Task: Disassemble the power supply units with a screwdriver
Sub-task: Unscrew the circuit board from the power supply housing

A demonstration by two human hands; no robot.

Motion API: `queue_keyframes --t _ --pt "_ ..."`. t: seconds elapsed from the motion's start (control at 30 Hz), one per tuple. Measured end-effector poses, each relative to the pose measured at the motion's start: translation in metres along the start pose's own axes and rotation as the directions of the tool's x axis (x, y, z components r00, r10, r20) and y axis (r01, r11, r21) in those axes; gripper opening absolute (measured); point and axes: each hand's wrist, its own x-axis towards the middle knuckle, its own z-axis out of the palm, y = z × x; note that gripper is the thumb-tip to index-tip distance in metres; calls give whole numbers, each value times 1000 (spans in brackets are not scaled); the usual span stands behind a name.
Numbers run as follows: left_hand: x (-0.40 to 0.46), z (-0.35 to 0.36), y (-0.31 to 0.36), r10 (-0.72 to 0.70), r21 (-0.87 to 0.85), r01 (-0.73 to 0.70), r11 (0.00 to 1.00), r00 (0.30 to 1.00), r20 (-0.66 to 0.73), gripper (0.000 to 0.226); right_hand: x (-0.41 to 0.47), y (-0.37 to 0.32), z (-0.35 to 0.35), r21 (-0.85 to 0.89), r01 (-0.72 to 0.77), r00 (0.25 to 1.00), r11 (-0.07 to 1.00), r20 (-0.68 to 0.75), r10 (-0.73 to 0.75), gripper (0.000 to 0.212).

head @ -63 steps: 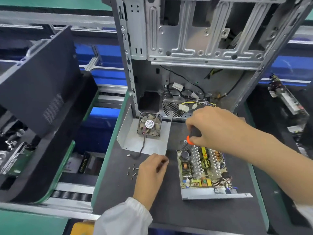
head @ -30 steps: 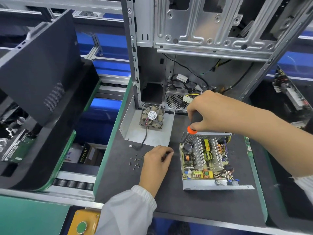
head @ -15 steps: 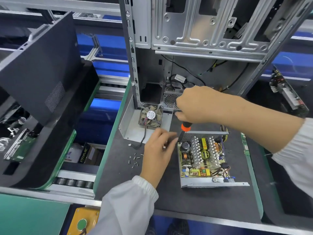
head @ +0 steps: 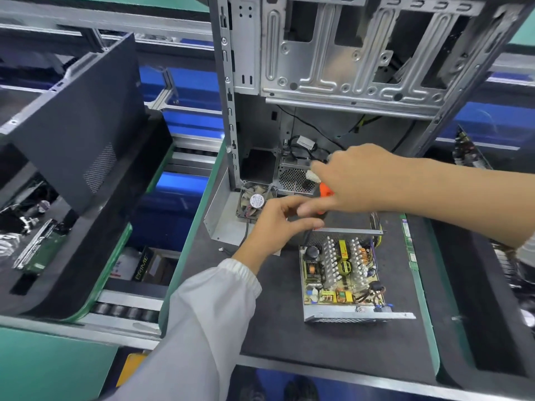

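The opened power supply unit [head: 341,273] lies on the black mat [head: 283,331], its circuit board bare inside the metal tray. Its removed cover with the fan [head: 256,201] lies just behind and to the left. My right hand [head: 359,178] grips the handle of the orange and black screwdriver [head: 325,193] above the unit's back left corner, and the tool slants down to the left. My left hand [head: 275,224] meets it there, with its fingers curled round the dark lower part of the tool. The tip is hidden and both hands are blurred.
An empty grey computer case [head: 333,68] stands open right behind the hands, with loose cables and a white connector [head: 312,178] hanging out. A black side panel [head: 75,125] leans at the left over a conveyor [head: 124,311]. A green memory stick [head: 408,241] lies right of the unit.
My left hand has risen from the mat beside the loose screws up to the screwdriver. My right hand has lifted the tool up and back from the unit's corner toward the case.
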Motion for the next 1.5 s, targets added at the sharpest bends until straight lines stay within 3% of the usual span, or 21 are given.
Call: queue_keyframes --t 0.1,0.23,0.33,0.37,0.43,0.5,0.57,0.67,0.73,0.77,0.83,0.9,0.97,1.07,1.17,1.23,1.3,1.37,1.5 --pt "4 4 0 24 20 -24 1000 1000 -5 39 2 -8 0 -101 24 1000 995 -16 -26 53" --pt "3 -5 2 -39 -44 50 998 976 215 30 1 -5 -5 -18 205 972 979 125 -201 28" --pt "6 -11 3 -52 -49 66 997 968 246 24 -1 -2 -3 -40 337 931 941 167 -326 45" --pt "7 -11 4 -36 -31 44 999 973 227 24 -4 -1 -3 -16 319 935 948 170 -312 47" --pt "9 -7 5 -10 3 9 1000 982 189 25 -7 -3 -4 76 147 976 986 148 -157 54" --pt "9 -3 4 -16 2 16 1000 986 167 33 -7 -9 -5 47 23 994 999 108 -28 62" --pt "8 -2 3 -32 -22 38 999 977 212 38 -4 -15 -2 -45 72 995 996 74 -69 55" --pt "6 -10 3 -58 -102 96 990 943 327 34 -6 -8 1 2 239 964 971 117 -237 23" --pt "6 -13 3 -58 -102 92 990 953 297 32 -9 1 2 129 289 937 949 165 -307 36" --pt "7 -12 3 -41 -83 65 994 965 259 31 -11 3 1 207 271 937 940 167 -306 44" --pt "9 -7 4 -8 -57 20 998 979 206 28 -13 -2 -2 248 120 977 961 142 -159 56" --pt "12 -2 3 16 -31 -10 999 981 195 31 -12 -11 -2 49 3 998 999 64 -6 47" --pt "11 -2 5 15 -37 -7 999 972 234 33 -8 -17 1 -76 41 999 996 16 -40 31" --pt "10 -11 5 -46 -97 82 992 943 331 33 -10 -8 2 33 172 977 984 125 -175 18" --pt "13 -14 4 -38 -64 60 996 954 296 28 -16 3 -4 247 186 945 951 221 -242 34" --pt "15 -9 7 -6 -13 10 1000 963 270 27 -17 0 -7 272 37 970 962 222 -100 55" --pt "15 -2 7 -4 -10 7 1000 969 248 31 -16 -9 -5 157 -61 983 986 182 32 57" --pt "13 -1 6 -11 -35 22 999 962 272 36 -13 -14 2 47 16 991 999 133 -22 49" --pt "11 -11 7 -67 -9 76 997 921 385 25 -14 -3 3 49 262 955 964 133 -266 24"
